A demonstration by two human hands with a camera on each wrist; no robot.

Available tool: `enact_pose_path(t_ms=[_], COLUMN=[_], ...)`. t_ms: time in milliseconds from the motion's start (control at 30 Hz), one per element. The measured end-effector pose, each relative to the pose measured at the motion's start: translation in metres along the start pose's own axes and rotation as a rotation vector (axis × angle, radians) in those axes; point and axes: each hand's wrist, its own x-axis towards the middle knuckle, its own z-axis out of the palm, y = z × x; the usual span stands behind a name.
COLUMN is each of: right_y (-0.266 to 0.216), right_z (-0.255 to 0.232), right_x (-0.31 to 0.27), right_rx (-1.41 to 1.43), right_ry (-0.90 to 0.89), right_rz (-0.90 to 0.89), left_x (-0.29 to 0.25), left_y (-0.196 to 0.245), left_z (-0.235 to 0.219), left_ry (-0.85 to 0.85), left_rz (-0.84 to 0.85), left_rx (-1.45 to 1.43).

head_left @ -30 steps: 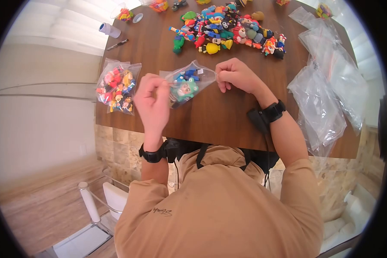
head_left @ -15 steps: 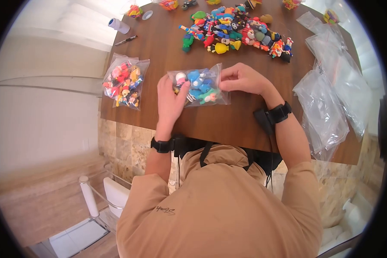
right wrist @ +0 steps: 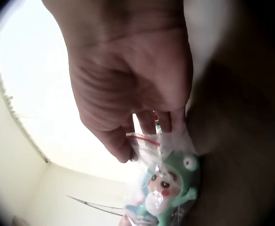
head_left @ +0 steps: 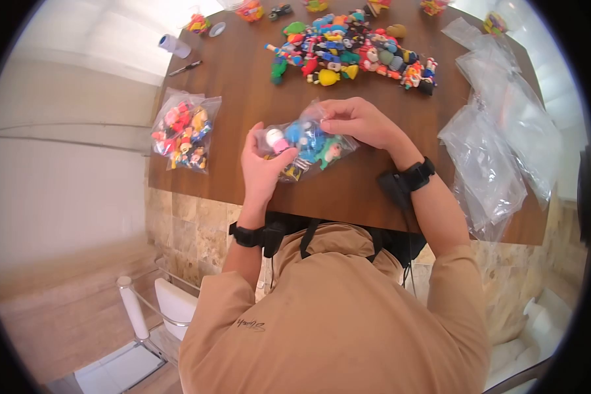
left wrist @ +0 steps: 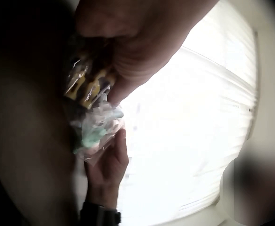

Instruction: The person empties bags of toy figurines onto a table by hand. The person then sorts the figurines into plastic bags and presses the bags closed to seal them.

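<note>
A clear zip bag [head_left: 306, 165] of small toy figures is held between both hands above the table. My left hand [head_left: 264, 167] grips its left side, thumb lying across the front. At the upper right edge, my right hand [head_left: 364, 125] pinches the plastic between thumb and fingers. A red zip line [right wrist: 144, 140] runs along that edge in the right wrist view. Inside, a figure in a green frog hood [right wrist: 184, 165] shows closest to the right hand, with blue figures [head_left: 312, 139] and a pink and white one [head_left: 277, 141] beside it.
Another filled zip bag [head_left: 184, 131] lies to the left. A heap of loose figures [head_left: 348, 49] covers the table's far middle. Flat plastic bags [head_left: 486, 157] spread along the right. A pen [head_left: 186, 68], a white bottle [head_left: 175, 46] and tubs of colourful pieces [head_left: 249, 10] stand or lie farther back.
A second ago both hands held the bag's mouth stretched apart. Since then the bag has turned, the left hand has taken its side, and the right hand has shifted onto its upper edge.
</note>
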Motion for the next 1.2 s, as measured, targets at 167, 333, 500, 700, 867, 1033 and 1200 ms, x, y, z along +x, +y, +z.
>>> enact_pose_path(t_ms=[167, 333, 500, 700, 867, 1033, 1200], right_y=[0.003, 0.023, -0.003, 0.001, 0.018, 0.01, 0.007], right_z=[0.0, -0.01, -0.003, -0.007, -0.016, -0.015, -0.026], right_x=[0.0, 0.002, 0.001, -0.003, 0.0, 0.001, 0.002], right_rx=[0.589, 0.786, 0.902, 0.829, 0.754, 0.688, 0.745], right_ry=[0.041, 0.108, 0.112, 0.119, 0.003, 0.061, 0.201], right_rz=[-0.066, -0.181, -0.294, -0.186, -0.232, -0.287, -0.324], left_x=[-0.003, -0.012, -0.014, -0.014, -0.003, 0.037, 0.09], left_y=[0.008, 0.004, 0.02, 0.014, 0.034, 0.027, 0.055], left_z=[0.002, 0.017, 0.018, 0.034, 0.038, 0.02, 0.015], left_ry=[-0.111, -0.099, -0.41, -0.424, -0.189, -0.284, -0.355], left_rz=[-0.146, -0.182, -0.388, -0.389, -0.327, -0.378, -0.362], left_rx=[-0.425, -0.709, -0.808, -0.969, -0.924, -0.826, -0.942])
